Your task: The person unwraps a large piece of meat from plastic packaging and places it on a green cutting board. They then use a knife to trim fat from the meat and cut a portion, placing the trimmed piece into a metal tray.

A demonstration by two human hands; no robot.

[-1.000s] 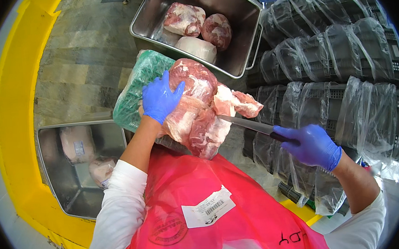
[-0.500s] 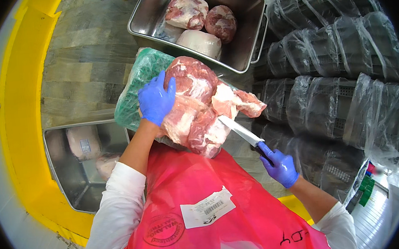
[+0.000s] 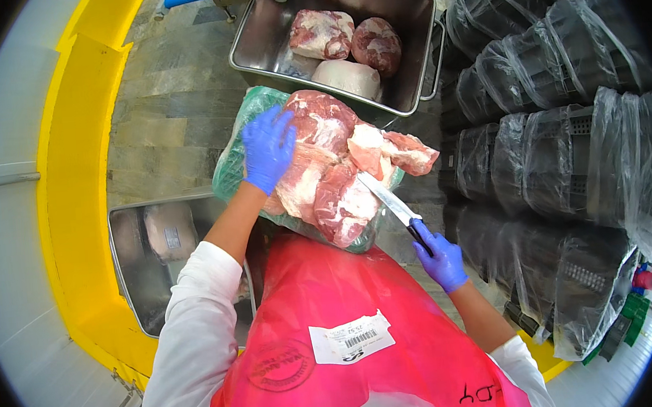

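Observation:
A large piece of raw meat (image 3: 322, 123), pink with white fat, lies opened out over a green plastic-wrapped surface (image 3: 232, 163) in front of me. My left hand (image 3: 269, 150), in a blue glove, rests on the meat's left side with its fingers extended. Gripped by its dark handle, a knife (image 3: 391, 201) is in my right hand (image 3: 441, 260), also blue-gloved. The blade points up and left, its tip at the meat's right part, below a fatty flap (image 3: 412, 154) that hangs out to the right. Whether the tip has entered the meat I cannot tell.
Beyond the meat stands a steel tub (image 3: 267, 36) holding several meat pieces (image 3: 322, 34). A second steel tub (image 3: 137, 283), with wrapped pieces inside, is low on the left. Stacked dark crates (image 3: 537, 156) under clear plastic line the right. A yellow barrier (image 3: 72, 185) curves along the left.
The whole view has shifted, so most things sit farther right. The knife tip stays near the same part of the meat, with the blade steeper. My left hand remains on the meat.

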